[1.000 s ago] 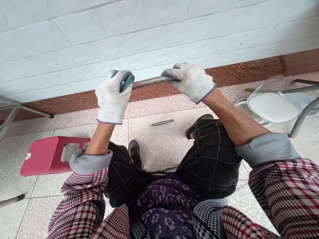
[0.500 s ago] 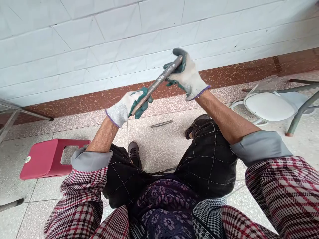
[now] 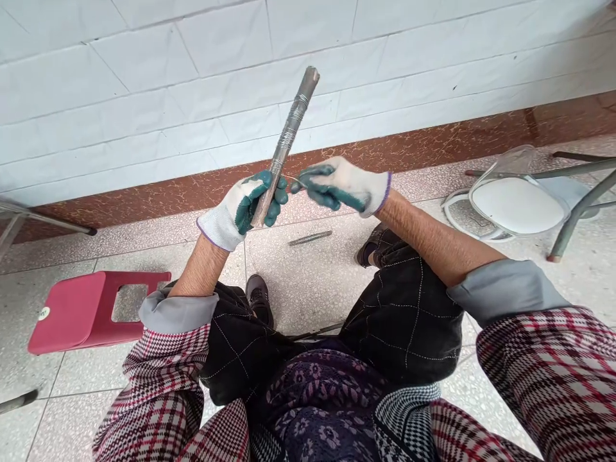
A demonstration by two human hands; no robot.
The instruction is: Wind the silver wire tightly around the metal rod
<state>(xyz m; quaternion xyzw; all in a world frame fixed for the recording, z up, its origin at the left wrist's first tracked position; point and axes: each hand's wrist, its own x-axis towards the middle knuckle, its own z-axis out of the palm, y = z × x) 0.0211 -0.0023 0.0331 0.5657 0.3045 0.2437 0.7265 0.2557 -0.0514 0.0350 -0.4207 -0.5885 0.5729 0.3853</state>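
Observation:
My left hand (image 3: 235, 208), in a white glove with a green coated palm, is closed around the lower end of a grey-brown stick (image 3: 302, 96). Thin shiny wire (image 3: 291, 131) is wound in several turns around the stick's middle and upper part. The stick leans up and to the right, its top end free. Beside it, my right hand (image 3: 346, 183), gloved alike, pinches a thin strand that runs across to the stick at the left fingers. On the floor below lies a short, dark ridged rod (image 3: 310, 238), touched by neither hand.
A red plastic stool (image 3: 72, 311) is on the floor at the left. To the right are a white round-seated chair (image 3: 520, 205) and green-grey metal legs (image 3: 580, 212). The white tiled wall (image 3: 409, 51) with its brown skirting (image 3: 154, 192) rises in front.
My right hand has come down from the stick's upper end to beside its lower half, now pinching the strand. The stick has turned more upright, still in my left hand.

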